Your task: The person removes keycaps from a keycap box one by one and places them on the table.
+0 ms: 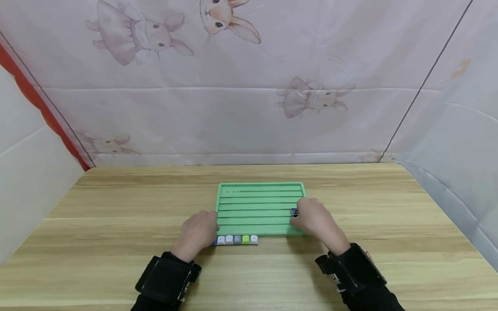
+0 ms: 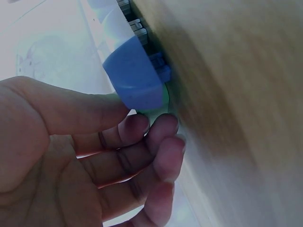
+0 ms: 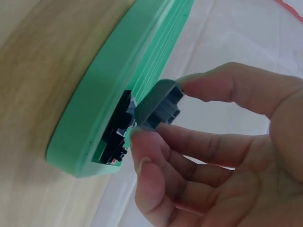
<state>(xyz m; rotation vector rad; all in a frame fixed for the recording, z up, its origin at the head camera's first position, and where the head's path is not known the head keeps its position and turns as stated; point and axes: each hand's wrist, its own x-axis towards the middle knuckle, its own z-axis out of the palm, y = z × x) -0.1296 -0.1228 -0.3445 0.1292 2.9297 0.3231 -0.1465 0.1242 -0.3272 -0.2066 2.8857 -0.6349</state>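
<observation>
A green ridged tray (image 1: 258, 207) lies on the table between the two hands. My left hand (image 1: 197, 229) holds the tray's left edge near its front corner, fingers curled, with a blue keycap (image 2: 135, 71) close by the thumb. Between right thumb and fingertips I pinch a dark grey keycap (image 3: 158, 104), its hollow underside turned partly toward the palm in the right wrist view. That right hand (image 1: 316, 218) is over the tray's right end. Small black pieces (image 3: 116, 130) sit in the tray just beside the pinched keycap.
A row of several keycaps (image 1: 237, 239), white, grey and lime, runs along the tray's front edge. The wooden table (image 1: 128, 207) ends at a hanging cloth (image 1: 233, 125) printed with rabbits, with pale sheets on both sides.
</observation>
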